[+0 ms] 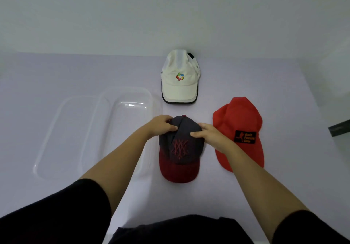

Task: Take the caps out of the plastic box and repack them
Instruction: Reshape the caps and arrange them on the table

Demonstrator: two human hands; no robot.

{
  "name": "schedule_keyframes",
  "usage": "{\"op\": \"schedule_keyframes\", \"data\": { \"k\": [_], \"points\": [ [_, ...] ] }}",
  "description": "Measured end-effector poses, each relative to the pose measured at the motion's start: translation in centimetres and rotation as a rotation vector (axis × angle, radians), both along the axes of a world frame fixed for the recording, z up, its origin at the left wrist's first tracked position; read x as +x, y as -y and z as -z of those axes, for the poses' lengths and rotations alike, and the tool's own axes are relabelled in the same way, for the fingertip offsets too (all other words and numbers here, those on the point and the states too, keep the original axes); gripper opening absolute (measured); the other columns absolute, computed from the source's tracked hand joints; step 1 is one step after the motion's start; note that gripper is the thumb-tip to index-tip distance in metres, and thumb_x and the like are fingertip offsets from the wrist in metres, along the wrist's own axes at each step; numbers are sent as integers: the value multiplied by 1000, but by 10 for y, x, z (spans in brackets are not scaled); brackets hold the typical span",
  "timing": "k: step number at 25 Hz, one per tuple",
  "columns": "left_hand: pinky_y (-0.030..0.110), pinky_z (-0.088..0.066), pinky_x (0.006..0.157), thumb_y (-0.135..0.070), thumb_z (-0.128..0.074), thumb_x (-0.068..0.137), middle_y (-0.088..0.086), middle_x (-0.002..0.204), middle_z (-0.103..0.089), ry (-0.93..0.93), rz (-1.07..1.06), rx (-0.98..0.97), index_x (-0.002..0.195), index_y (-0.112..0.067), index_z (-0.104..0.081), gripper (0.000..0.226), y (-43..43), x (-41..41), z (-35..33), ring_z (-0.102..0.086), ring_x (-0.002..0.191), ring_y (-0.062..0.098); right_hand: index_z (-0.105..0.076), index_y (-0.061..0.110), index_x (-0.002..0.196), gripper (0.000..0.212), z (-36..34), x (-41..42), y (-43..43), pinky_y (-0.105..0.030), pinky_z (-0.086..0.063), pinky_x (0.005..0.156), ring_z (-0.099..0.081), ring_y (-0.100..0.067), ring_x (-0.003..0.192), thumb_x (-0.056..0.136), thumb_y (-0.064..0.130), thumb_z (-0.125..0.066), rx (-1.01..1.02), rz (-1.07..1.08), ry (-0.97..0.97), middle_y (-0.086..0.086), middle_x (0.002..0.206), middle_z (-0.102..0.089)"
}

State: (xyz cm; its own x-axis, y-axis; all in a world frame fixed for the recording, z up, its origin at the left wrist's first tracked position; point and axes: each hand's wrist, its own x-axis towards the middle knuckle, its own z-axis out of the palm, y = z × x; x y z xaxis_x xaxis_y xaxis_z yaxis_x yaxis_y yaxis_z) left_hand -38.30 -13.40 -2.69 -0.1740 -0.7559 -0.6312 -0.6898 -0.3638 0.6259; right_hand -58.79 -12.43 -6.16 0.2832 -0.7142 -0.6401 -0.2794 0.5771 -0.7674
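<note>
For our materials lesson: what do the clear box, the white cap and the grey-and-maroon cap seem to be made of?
Clear rectangular box: likely rigid glossy plastic; see-through, with glare streaks.
White peaked cap: probably thin synthetic fabric, matte; paler mesh-like panel.
Grey-and-maroon baseball cap: seemingly woven cloth, matte; crown creased, stitched emblem.

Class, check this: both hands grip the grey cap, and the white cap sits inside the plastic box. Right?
No. The head view shows the white cap on the table, outside the plastic box; left hand and right hand do grip the grey cap.
</note>
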Motion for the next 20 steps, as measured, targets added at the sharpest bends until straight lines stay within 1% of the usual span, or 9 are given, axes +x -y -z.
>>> {"op": "schedule_keyframes", "data": {
  "k": [2,4,6,10,12,13,15,18,20],
  "points": [
    [35,-42,100,-31,-56,90,10,132,-55,146,35,-116,130,-10,-52,46,4,0,-1,-52,122,27,-56,9,125,34,0,-4,5,-36,-40,106,-57,-19,115,91,10,-55,-2,29,-15,-5,121,-62],
    [30,-43,86,-28,-50,92,12,116,-63,244,100,-186,112,-7,-62,31,9,0,-3,-58,109,26,-53,10,129,34,-5,-10,8,-28,-39,103,-53,-15,115,95,12,-48,-93,-62,-135,-3,122,-59],
    [29,-44,79,-24,-48,94,12,110,-67,321,158,-194,108,-3,-66,31,15,-1,-2,-60,96,24,-55,9,127,33,-8,-13,12,-25,-41,97,-55,-14,112,94,13,-51,-176,-113,-208,-4,120,-61],
    [33,-48,83,-20,-49,95,17,108,-69,396,155,-208,107,1,-66,30,19,-5,3,-63,97,29,-60,10,121,32,-7,-10,20,-28,-45,91,-60,-19,109,91,20,-57,-324,-152,-402,-9,118,-66],
    [33,-47,88,-23,-49,95,16,116,-66,400,143,-224,115,-1,-63,33,16,-8,-3,-62,103,29,-60,11,122,33,-9,-10,16,-27,-45,90,-61,-20,108,91,23,-57,-425,-197,-495,-8,118,-66],
    [33,-46,93,-25,-50,95,15,122,-63,391,114,-253,123,-2,-59,37,14,-8,-8,-59,109,29,-58,11,124,36,-13,-12,12,-28,-45,93,-60,-20,111,90,24,-58,-497,-208,-520,-7,120,-65],
    [33,-41,102,-24,-49,95,15,132,-57,342,16,-374,133,-5,-49,43,7,-12,-20,-54,119,28,-55,11,127,38,-23,-21,2,-30,-41,99,-55,-20,116,90,23,-58,-681,-202,-532,-6,126,-60],
    [23,-37,100,-14,-48,94,13,131,-58,192,-98,-601,133,-6,-52,40,-20,-32,-31,-55,118,25,-57,12,123,34,-31,-46,-28,-31,-42,101,-53,-17,116,89,12,-57,-874,-78,-529,-5,125,-59],
    [22,-36,100,-10,-48,92,13,129,-60,90,-2,-660,130,-6,-54,39,-47,-59,-24,-56,118,25,-55,10,124,44,-24,-68,-58,-34,-42,103,-50,-16,118,82,-3,-56,-927,35,-545,-7,128,-55]
  ]
}}
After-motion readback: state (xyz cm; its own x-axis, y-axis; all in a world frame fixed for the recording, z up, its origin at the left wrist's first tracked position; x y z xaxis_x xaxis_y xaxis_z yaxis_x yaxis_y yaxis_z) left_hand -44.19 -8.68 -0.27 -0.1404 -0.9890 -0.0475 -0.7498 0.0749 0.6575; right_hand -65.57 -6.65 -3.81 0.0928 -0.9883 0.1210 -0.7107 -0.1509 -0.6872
